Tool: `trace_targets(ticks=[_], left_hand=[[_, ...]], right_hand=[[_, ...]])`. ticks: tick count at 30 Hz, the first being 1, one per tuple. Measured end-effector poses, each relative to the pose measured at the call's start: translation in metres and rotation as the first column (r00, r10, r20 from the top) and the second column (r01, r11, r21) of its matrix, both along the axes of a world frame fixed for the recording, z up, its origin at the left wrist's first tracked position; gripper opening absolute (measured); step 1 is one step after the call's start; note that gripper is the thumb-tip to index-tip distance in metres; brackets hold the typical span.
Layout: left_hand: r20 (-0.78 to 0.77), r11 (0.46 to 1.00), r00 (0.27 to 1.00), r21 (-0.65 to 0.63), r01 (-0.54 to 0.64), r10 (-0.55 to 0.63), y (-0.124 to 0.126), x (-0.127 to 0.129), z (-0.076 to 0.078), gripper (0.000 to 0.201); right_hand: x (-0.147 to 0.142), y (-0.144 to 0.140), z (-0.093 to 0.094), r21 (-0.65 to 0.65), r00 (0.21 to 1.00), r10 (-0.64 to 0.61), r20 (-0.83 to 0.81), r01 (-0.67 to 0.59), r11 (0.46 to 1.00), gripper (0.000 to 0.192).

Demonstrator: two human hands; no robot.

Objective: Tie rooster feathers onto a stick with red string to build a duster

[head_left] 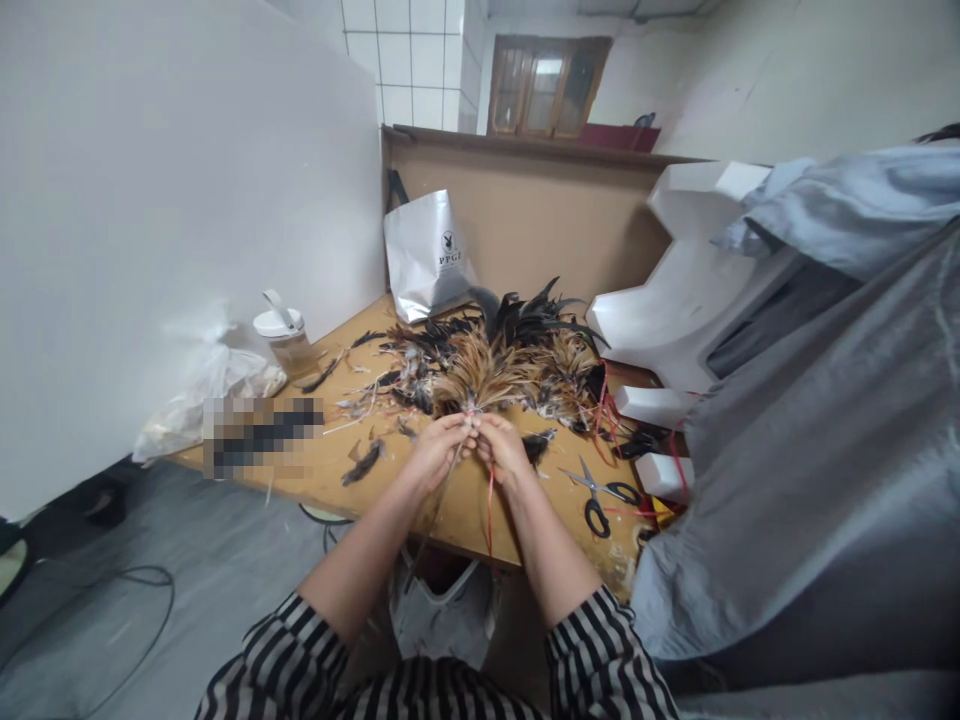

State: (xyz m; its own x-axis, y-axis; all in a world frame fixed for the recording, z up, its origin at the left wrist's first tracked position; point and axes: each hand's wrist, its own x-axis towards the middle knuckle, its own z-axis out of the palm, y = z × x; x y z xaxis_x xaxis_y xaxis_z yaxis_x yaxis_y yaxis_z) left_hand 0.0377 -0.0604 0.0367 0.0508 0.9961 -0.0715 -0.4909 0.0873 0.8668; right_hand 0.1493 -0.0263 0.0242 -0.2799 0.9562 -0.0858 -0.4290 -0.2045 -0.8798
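Both hands meet over the front of the table, fingertips pinched close together. My left hand (441,445) is closed around the base of a feather duster (480,375), whose brown feathers fan out away from me. Its thin stick (442,490) runs down past the table edge toward my lap. My right hand (501,445) is closed at the same spot, pinching a red string (490,510); the string's loose end hangs below. Red also shows around the feather base. The exact grip between the fingertips is too small to make out.
Loose dark and brown feathers (420,365) cover the table's middle. Black-handled scissors (596,495) lie open at the right, near white foam blocks (666,478). A lidded plastic cup (286,340), a plastic bag (214,395) and a silver bag (427,255) stand left and behind. Grey cloth (817,450) hangs at right.
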Motion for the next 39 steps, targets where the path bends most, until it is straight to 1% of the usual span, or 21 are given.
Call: trace_targets(ticks=[1,3,5,7,9,11,14,16,18,21,22,24,26,28,30,32,33,35,37,38,39], left_hand=[[0.049,0.999,0.998,0.000,0.043,-0.043,-0.001,-0.001,0.004,0.031],[0.071,0.998,0.996,0.027,0.054,-0.056,-0.003,-0.001,0.009,0.029],[0.034,0.999,0.999,0.053,0.010,-0.011,-0.001,0.002,0.010,0.029],[-0.003,0.998,0.999,0.058,-0.038,0.039,0.002,0.006,0.007,0.031],[-0.027,0.995,0.996,0.044,-0.086,0.087,0.007,0.010,0.001,0.032],[-0.048,0.990,0.989,0.019,-0.139,0.140,0.011,0.013,-0.006,0.033],[-0.062,0.978,0.976,-0.018,-0.208,0.207,0.017,0.014,-0.013,0.033],[-0.037,0.974,0.974,-0.042,-0.223,0.222,0.019,0.013,-0.016,0.032],[0.007,0.973,0.976,-0.078,-0.218,0.219,0.022,0.012,-0.017,0.033],[0.074,0.975,0.979,-0.132,-0.178,0.189,0.028,0.008,-0.019,0.030],[0.101,0.979,0.982,-0.142,-0.146,0.161,0.031,0.005,-0.020,0.028],[0.180,0.987,0.981,-0.157,-0.042,0.070,0.036,-0.001,-0.022,0.022],[0.295,0.980,0.955,-0.186,0.076,-0.018,0.042,-0.010,-0.025,0.015],[0.431,0.965,0.901,-0.214,0.150,-0.045,0.047,-0.020,-0.027,0.007],[0.549,0.960,0.835,-0.213,0.182,-0.037,0.050,-0.028,-0.029,0.007],[0.624,0.960,0.781,-0.195,0.201,-0.036,0.050,-0.032,-0.030,0.010],[0.643,0.960,0.765,-0.189,0.208,-0.039,0.050,-0.032,-0.030,0.011],[0.657,0.957,0.752,-0.188,0.220,-0.044,0.049,-0.031,-0.030,0.013],[0.656,0.953,0.753,-0.195,0.234,-0.050,0.048,-0.028,-0.030,0.013],[0.655,0.949,0.753,-0.200,0.243,-0.054,0.048,-0.026,-0.031,0.013],[0.655,0.945,0.753,-0.206,0.254,-0.060,0.048,-0.025,-0.031,0.013]], right_hand=[[0.002,0.001,0.000,0.024,1.000,0.029,-0.006,-0.029,0.999,0.025],[0.005,0.002,0.000,0.063,0.997,0.080,-0.015,-0.079,0.995,0.024],[0.007,0.002,0.000,0.080,0.995,0.098,-0.016,-0.096,0.992,0.023],[0.007,0.003,0.000,0.089,0.996,0.087,0.003,-0.087,0.992,0.024],[0.006,0.005,-0.002,0.086,0.998,0.041,0.051,-0.045,0.995,0.026],[0.003,0.008,-0.007,0.102,0.992,-0.050,0.116,0.038,0.994,0.026],[0.000,0.012,-0.013,0.197,0.951,-0.204,0.231,0.160,0.967,0.024],[-0.002,0.014,-0.015,0.257,0.921,-0.259,0.289,0.186,0.948,0.023],[-0.002,0.014,-0.013,0.291,0.902,-0.297,0.313,0.206,0.934,0.022],[-0.003,0.013,-0.011,0.345,0.877,-0.367,0.312,0.255,0.903,0.019],[-0.003,0.013,-0.011,0.368,0.866,-0.389,0.314,0.267,0.891,0.019],[-0.003,0.015,-0.015,0.406,0.848,-0.404,0.342,0.254,0.878,0.018],[0.001,0.020,-0.021,0.424,0.827,-0.396,0.398,0.216,0.879,0.018],[0.008,0.028,-0.027,0.433,0.784,-0.417,0.459,0.212,0.876,0.019],[0.021,0.037,-0.030,0.459,0.698,-0.490,0.522,0.255,0.851,0.020],[0.038,0.047,-0.026,0.499,0.553,-0.562,0.615,0.279,0.820,0.020],[0.047,0.052,-0.022,0.517,0.457,-0.584,0.671,0.277,0.810,0.020],[0.064,0.063,-0.012,0.538,0.233,-0.595,0.769,0.266,0.800,0.022],[0.076,0.073,-0.003,0.540,0.016,-0.564,0.825,0.266,0.798,0.025],[0.080,0.078,0.000,0.534,-0.067,-0.537,0.841,0.265,0.803,0.025],[0.082,0.083,0.002,0.522,-0.130,-0.506,0.853,0.260,0.812,0.026]])
